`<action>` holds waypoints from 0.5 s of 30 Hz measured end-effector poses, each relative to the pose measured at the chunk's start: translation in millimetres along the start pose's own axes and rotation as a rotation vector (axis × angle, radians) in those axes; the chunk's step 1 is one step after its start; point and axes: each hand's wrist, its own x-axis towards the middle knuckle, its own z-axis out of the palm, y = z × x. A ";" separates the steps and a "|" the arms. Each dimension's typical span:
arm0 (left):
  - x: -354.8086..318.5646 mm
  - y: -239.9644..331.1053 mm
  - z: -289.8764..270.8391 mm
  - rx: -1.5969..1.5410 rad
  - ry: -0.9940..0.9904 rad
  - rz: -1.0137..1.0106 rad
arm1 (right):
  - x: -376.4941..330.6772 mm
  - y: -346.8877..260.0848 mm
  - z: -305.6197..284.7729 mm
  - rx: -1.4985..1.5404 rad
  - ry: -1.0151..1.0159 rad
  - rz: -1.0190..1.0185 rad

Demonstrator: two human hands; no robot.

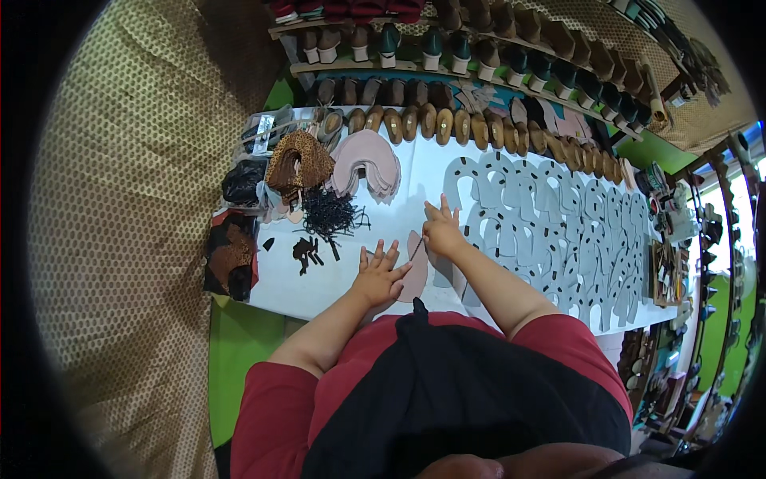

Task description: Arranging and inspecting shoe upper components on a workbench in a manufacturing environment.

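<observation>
Wooden shoe shapes (444, 126) line the back of a white bench (331, 281). Near the person, a flat pink piece (412, 286) lies on it, between both hands. The left hand (378, 279) has its grip spread apart beside the piece; the right hand (443, 233) has its grip pinched on a thin dark stick (417, 248). The piece looks light and bendy, so its edges seem best to hold.

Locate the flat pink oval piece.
In the head view, the flat pink oval piece lies near centre on the white table, between the left hand and right hand.
</observation>
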 end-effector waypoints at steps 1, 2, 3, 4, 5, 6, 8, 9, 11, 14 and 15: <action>0.8 -1.0 -0.4 0.001 0.001 0.002 | -0.4 0.1 0.3 0.011 -0.003 -0.001; 1.1 -2.8 -0.9 0.020 -0.007 0.021 | -0.3 0.2 0.4 0.021 -0.007 -0.001; 1.7 -4.0 -1.3 0.039 -0.014 0.039 | 0.6 0.2 0.5 0.020 -0.005 0.000; 2.5 -4.1 -0.9 0.039 -0.014 0.043 | 1.4 1.5 2.9 0.008 0.008 -0.013; 3.2 -3.9 -0.5 0.012 -0.007 0.037 | 2.3 2.7 5.3 -0.005 0.021 -0.026; 4.2 -3.9 -0.1 -0.015 0.001 0.032 | 3.5 4.2 7.4 -0.005 0.022 -0.023; 6.5 -5.8 2.2 -0.008 -0.001 0.046 | 6.2 3.2 8.5 -0.020 0.057 -0.049; 7.7 -6.4 3.3 0.000 -0.003 0.060 | 7.1 2.6 9.2 -0.020 0.056 -0.048; 8.6 -6.3 7.8 0.003 0.001 0.045 | 9.2 -0.2 8.7 -0.005 0.055 -0.055; 8.8 -3.3 7.0 -0.009 -0.009 0.015 | 13.0 -3.2 9.5 0.008 0.090 -0.104; 9.1 -1.8 5.5 -0.025 -0.022 -0.003 | 13.7 -4.1 10.3 0.008 0.090 -0.102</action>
